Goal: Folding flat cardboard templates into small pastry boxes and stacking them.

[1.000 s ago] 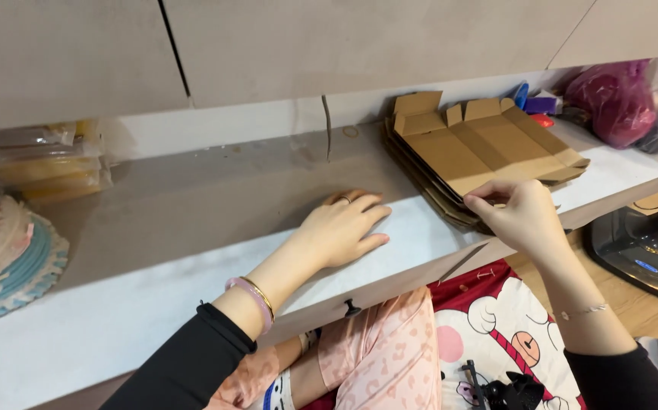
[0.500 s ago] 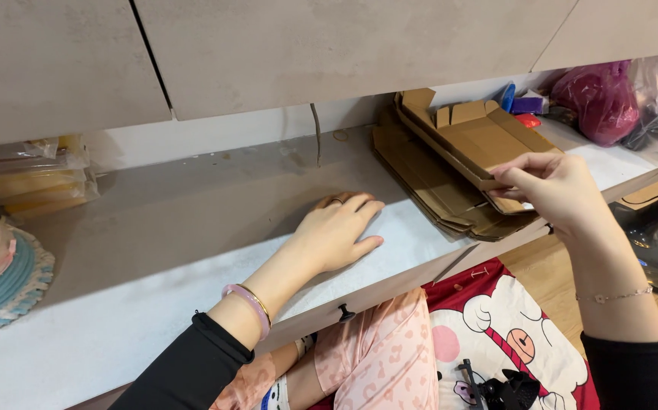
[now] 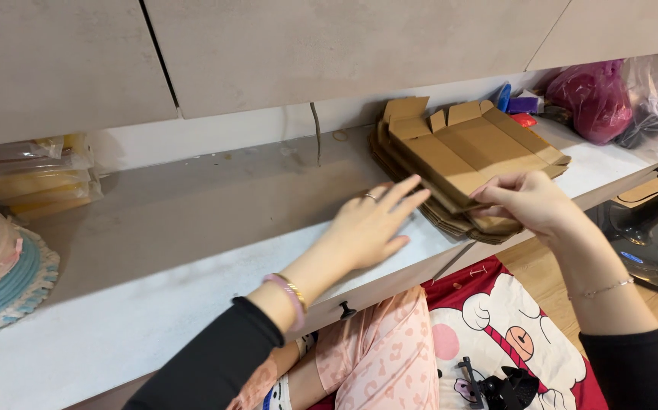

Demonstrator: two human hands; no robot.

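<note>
Right of centre, our right hand now pinches the near edge of the top flat box, lifting it off the stack. Our left hand, flat on the shelf before, slides right, fingers together, almost touching the cardboard.

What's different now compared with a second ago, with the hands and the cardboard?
The right hand has lifted the near edge of the top flat cardboard sheet off the stack. The left hand slid right along the white shelf, its fingertips now at the stack's edge. The rest of the stack and the bags stayed put.
</note>
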